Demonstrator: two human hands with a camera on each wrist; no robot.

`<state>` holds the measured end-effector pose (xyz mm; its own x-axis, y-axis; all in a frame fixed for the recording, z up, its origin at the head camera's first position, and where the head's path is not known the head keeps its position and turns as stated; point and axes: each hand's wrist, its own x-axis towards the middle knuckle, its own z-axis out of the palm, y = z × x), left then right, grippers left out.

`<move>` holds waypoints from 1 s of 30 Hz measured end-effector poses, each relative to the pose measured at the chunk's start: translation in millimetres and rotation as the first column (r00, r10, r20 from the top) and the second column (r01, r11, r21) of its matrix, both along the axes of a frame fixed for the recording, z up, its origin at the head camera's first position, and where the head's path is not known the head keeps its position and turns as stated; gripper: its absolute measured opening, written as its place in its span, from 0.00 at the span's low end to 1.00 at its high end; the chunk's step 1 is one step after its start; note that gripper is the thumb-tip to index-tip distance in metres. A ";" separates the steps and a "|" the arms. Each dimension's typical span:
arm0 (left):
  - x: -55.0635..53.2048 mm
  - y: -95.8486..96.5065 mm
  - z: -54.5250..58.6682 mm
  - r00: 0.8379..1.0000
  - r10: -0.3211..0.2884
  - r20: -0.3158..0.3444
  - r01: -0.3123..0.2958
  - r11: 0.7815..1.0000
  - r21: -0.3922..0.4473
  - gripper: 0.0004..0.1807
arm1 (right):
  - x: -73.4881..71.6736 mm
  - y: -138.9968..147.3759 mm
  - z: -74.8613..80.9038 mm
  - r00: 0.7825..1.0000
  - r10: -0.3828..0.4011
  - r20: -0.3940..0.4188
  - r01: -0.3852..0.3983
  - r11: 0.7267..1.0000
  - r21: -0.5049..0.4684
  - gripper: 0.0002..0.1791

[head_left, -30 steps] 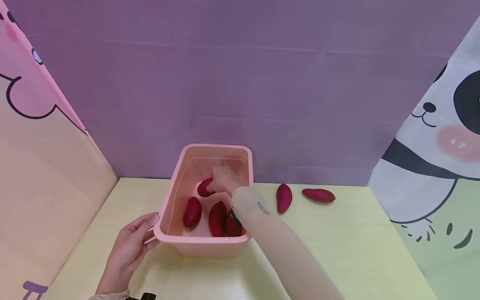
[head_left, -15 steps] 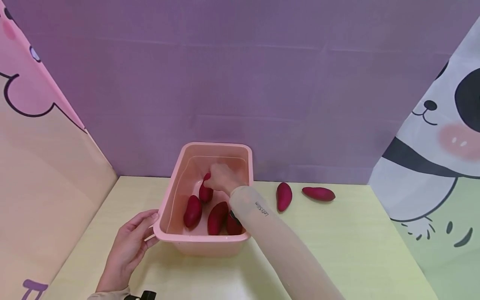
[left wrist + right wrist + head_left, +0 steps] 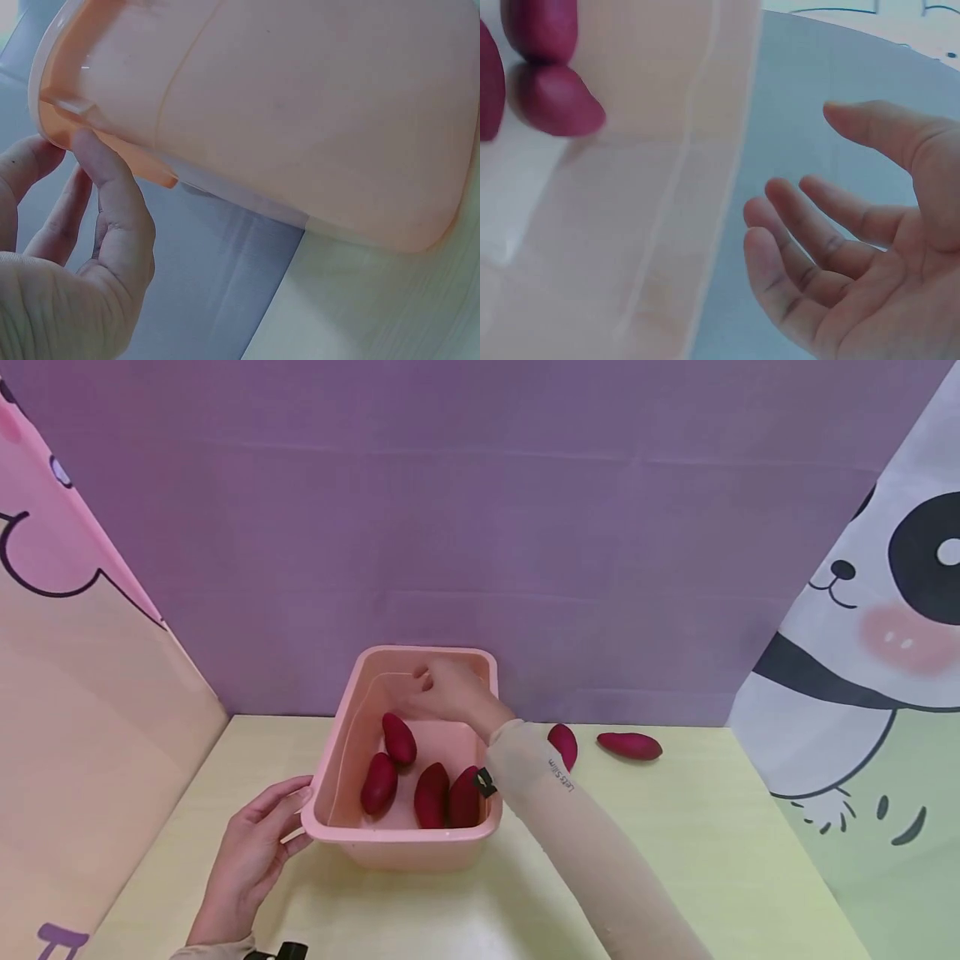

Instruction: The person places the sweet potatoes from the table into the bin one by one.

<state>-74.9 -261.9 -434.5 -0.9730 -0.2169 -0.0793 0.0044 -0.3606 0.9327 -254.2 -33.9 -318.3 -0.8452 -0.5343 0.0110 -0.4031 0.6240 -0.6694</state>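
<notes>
My left hand (image 3: 258, 843) pinches the near left corner of a pink plastic bin (image 3: 405, 836); in the left wrist view its fingertips (image 3: 88, 146) are at the bin's rim. Inside the bin lie several dark red sweet potatoes, two at the left, one behind the other (image 3: 399, 739) (image 3: 378, 785), and two side by side at the front right (image 3: 431, 796) (image 3: 464, 797). Over the bin's far end is my right hand (image 3: 453, 689), holding nothing. In the right wrist view the right hand (image 3: 862, 262) has its fingers spread and loosely bent, beside the bin wall.
Two more sweet potatoes lie on the pale yellow table (image 3: 660, 843) right of the bin: one (image 3: 564, 746) partly behind my right sleeve, another (image 3: 630, 746) farther right. A purple backdrop (image 3: 480, 527) rises behind, with a panda-printed panel (image 3: 825, 710) at the right.
My right hand has let go of a sweet potato, which now rests in the bin behind the left one. The hand has lifted up and back. My left hand keeps its hold on the rim.
</notes>
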 end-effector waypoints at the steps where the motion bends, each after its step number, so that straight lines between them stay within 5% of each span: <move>1: 0.1 -0.2 0.1 1.000 0.000 0.002 0.000 1.000 -0.001 0.10 | 0.1 4.0 2.5 1.000 0.007 -0.017 -0.007 1.000 0.004 0.19; 5: 0.2 -0.9 0.1 1.000 0.004 0.003 -0.004 1.000 -0.003 0.11 | 0.4 24.2 5.3 0.995 0.039 -0.096 -0.037 0.999 0.031 0.22; 15: 0.8 -0.6 -0.7 1.000 0.002 -0.011 -0.002 1.000 0.006 0.11 | 12.8 102.3 -6.9 0.995 -0.037 -0.096 0.030 0.997 -0.073 0.22; 30: 0.9 -1.3 -4.4 1.000 -0.013 -0.028 0.014 0.999 0.031 0.12 | 21.2 206.8 -81.0 0.959 -0.264 -0.105 0.244 0.954 -0.173 0.23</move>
<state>-74.1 -263.1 -438.9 -0.9778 -0.2013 -0.0586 0.0250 -0.3894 0.9207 -232.9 172.9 -399.3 -0.9391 -0.2851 0.1918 -0.3319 0.6082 -0.7211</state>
